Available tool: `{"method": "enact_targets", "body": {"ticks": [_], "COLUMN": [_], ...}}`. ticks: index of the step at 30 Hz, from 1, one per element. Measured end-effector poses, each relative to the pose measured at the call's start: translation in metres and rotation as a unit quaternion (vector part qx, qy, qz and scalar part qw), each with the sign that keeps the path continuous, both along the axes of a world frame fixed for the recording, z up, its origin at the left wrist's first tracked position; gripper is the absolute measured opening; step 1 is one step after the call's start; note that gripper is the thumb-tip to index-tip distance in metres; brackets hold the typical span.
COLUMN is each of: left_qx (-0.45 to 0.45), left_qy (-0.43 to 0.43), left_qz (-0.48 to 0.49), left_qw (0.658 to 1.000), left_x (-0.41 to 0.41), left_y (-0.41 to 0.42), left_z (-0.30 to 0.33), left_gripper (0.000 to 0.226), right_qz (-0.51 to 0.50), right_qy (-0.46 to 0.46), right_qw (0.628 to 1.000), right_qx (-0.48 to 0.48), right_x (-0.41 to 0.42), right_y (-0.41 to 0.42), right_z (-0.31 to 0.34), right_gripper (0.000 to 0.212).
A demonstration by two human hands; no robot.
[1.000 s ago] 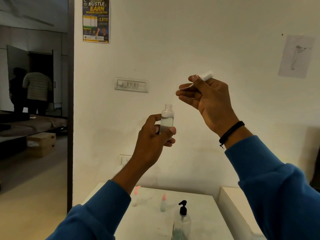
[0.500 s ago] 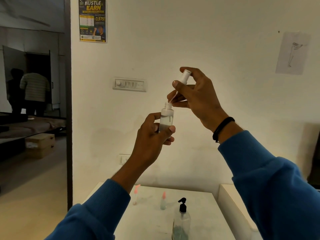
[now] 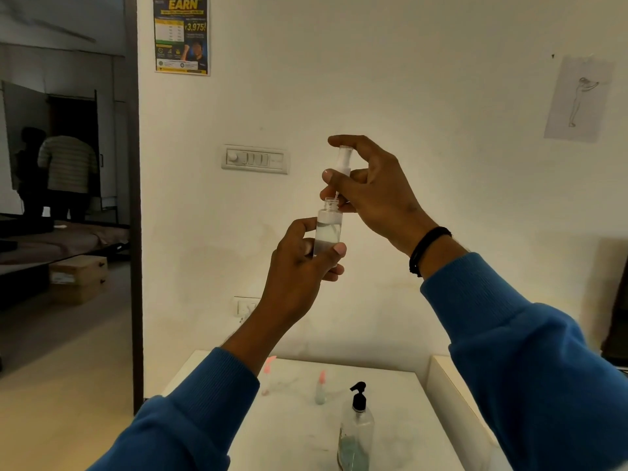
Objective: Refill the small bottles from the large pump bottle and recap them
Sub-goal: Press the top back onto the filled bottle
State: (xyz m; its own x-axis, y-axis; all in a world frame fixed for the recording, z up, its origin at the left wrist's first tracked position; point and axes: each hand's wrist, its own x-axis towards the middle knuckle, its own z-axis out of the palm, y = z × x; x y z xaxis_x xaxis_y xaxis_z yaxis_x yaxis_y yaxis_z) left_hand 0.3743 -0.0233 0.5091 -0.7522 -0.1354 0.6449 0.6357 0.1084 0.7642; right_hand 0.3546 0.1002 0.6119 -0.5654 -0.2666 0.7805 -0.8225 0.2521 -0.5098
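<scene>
Left hand [image 3: 302,266] curled round clear small bottle [image 3: 328,232], held upright, raised above the desk [image 3: 401,419]. Right hand [image 3: 377,192] pinching white spray cap [image 3: 344,161] – dip tube entering the open neck, cap not seated. Large pump bottle [image 3: 356,433] standing on the desk below – two pink-capped small bottles [image 3: 321,387] behind.

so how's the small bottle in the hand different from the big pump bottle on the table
The small bottle is gripped in the left hand, uncapped, its white spray cap just going in. The big pump bottle stands on the table, untouched, its black pump fitted. It is much larger. Both are clear, upright and hold some liquid.
</scene>
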Motion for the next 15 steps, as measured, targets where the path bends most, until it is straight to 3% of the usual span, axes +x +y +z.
{"method": "enact_targets", "body": {"ticks": [15], "left_qx": [0.0], "left_qy": [0.026], "left_qz": [0.047], "left_qw": [0.999], "left_x": [-0.005], "left_y": [-0.003], "left_z": [0.006], "left_gripper": [0.048], "right_qz": [-0.044], "right_qy": [0.025], "right_qw": [0.998], "right_qx": [0.047], "right_x": [-0.014], "right_y": [-0.009], "right_z": [-0.01], "right_gripper": [0.043]}}
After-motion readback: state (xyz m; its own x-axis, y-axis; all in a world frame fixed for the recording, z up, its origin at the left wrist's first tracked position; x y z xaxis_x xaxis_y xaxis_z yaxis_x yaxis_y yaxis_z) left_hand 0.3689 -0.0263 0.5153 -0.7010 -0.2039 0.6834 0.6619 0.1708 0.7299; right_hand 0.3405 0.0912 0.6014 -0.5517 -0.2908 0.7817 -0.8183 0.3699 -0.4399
